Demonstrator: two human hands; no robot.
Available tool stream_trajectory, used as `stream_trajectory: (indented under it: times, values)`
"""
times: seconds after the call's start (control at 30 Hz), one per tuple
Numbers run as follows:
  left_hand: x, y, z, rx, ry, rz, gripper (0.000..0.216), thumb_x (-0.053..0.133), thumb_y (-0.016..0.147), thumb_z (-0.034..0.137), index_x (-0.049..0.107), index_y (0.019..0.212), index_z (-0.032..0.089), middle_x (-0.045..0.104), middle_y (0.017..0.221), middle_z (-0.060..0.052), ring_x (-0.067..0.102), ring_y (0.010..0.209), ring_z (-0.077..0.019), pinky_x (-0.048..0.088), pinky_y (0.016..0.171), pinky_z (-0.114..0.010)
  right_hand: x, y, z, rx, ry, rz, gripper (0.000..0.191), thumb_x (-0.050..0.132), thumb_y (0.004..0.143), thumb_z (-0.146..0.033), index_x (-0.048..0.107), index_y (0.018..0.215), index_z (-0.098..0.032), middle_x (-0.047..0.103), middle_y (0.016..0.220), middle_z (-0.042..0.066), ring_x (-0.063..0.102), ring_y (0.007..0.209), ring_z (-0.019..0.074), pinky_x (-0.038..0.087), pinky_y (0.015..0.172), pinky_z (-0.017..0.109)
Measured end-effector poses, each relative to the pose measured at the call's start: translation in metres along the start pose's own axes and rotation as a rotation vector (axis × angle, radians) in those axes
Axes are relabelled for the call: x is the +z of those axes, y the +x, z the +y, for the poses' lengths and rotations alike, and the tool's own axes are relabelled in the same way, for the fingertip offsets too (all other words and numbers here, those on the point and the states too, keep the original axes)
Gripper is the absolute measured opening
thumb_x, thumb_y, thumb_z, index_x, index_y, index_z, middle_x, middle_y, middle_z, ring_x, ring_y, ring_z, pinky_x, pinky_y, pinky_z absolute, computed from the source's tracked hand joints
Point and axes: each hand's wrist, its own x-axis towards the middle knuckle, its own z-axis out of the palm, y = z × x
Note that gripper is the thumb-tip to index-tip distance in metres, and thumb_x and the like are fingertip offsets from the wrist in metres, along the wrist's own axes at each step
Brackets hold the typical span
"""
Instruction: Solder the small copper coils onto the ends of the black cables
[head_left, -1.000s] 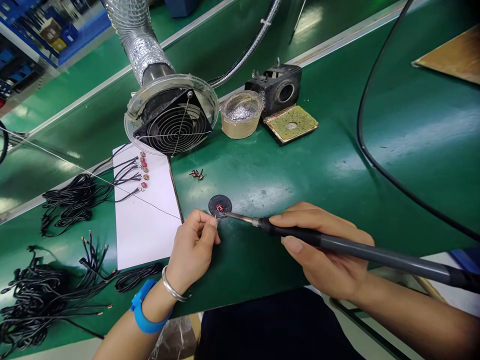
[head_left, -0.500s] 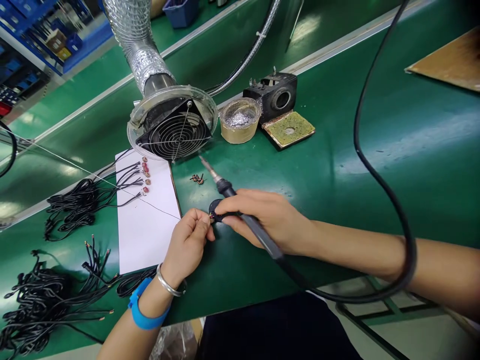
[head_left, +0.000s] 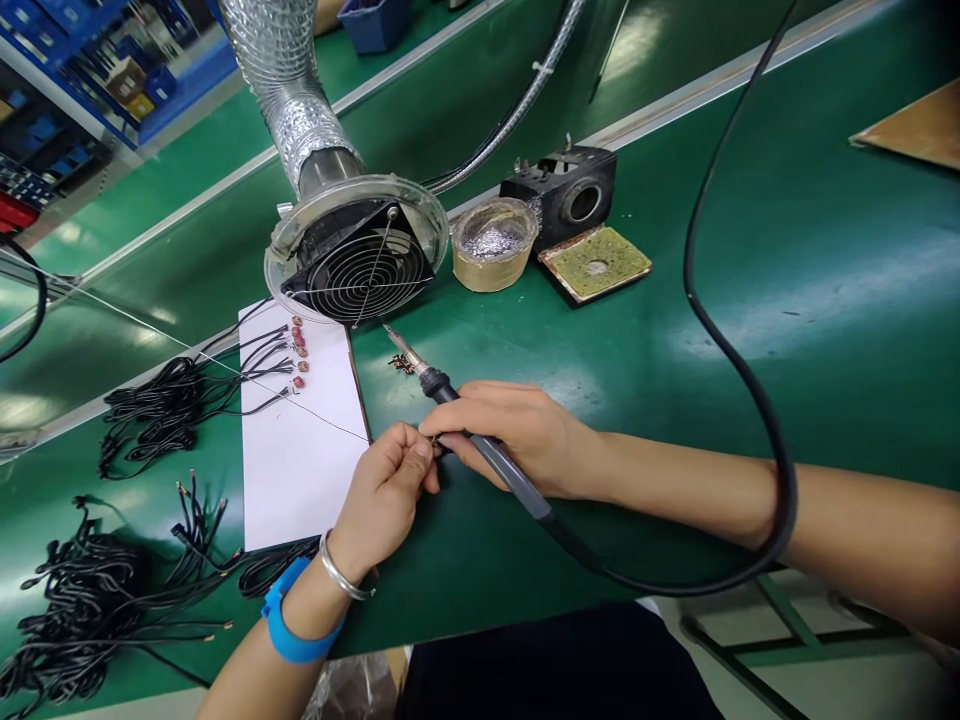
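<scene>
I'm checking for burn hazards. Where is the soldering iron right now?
In the head view, near the middle, the soldering iron is in the right hand, its tip pointing up-left, below the fan and beside the small coils.

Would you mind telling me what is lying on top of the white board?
Black cable ends with small reddish-brown parts lie on the white board. A thin wire crosses it, whether touching I cannot tell. The fan hood hides part of its far end.

There is one soldering iron (head_left: 511,475) (one sponge (head_left: 574,262), too).
</scene>
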Motion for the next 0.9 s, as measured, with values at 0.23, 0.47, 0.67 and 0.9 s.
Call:
stream_trajectory:
  times: [0.23, 0.47, 0.67, 0.9]
  values:
    - [0.001, -0.001, -0.001, 0.027, 0.05, -0.015, 0.033, 0.048, 0.094, 0.048, 0.053, 0.079, 0.019, 0.051, 0.067, 0.002, 0.034, 0.052, -0.0101, 0.026, 0.05, -0.024, 0.001, 0.001, 0.002, -0.056, -0.012, -0.005, 0.02, 0.045, 0.097, -0.018, 0.063, 0.105, -0.02, 0.056, 0.069, -0.001, 0.05, 0.064, 0.0129, 0.042, 0.06, 0.022]
    - [-0.001, -0.005, 0.005, 0.07, 0.161, -0.013, 0.03, 0.043, 0.098, 0.042, 0.052, 0.08, 0.019, 0.052, 0.072, 0.002, 0.04, 0.059, -0.0106, 0.032, 0.056, -0.025, 0.0, 0.002, 0.001, -0.128, -0.073, -0.056, 0.023, 0.043, 0.094, -0.013, 0.063, 0.107, -0.017, 0.056, 0.072, 0.001, 0.049, 0.065, 0.0153, 0.042, 0.061, 0.026]
    - [-0.001, -0.007, 0.014, 0.186, 0.393, -0.007, 0.023, 0.04, 0.1, 0.034, 0.052, 0.086, 0.02, 0.056, 0.079, 0.001, 0.049, 0.071, -0.0134, 0.039, 0.068, -0.027, 0.004, 0.0, 0.001, -0.154, -0.023, 0.028, 0.021, 0.046, 0.095, -0.012, 0.058, 0.111, -0.019, 0.06, 0.073, -0.001, 0.053, 0.067, 0.0133, 0.044, 0.066, 0.024]
    - [0.0, -0.009, 0.014, 0.186, 0.411, -0.009, 0.023, 0.039, 0.101, 0.034, 0.051, 0.087, 0.02, 0.056, 0.079, 0.001, 0.048, 0.069, -0.0131, 0.038, 0.066, -0.027, 0.006, -0.002, 0.0, -0.158, -0.034, 0.104, 0.017, 0.048, 0.095, -0.012, 0.058, 0.107, -0.019, 0.06, 0.069, -0.003, 0.053, 0.064, 0.0114, 0.044, 0.064, 0.022]
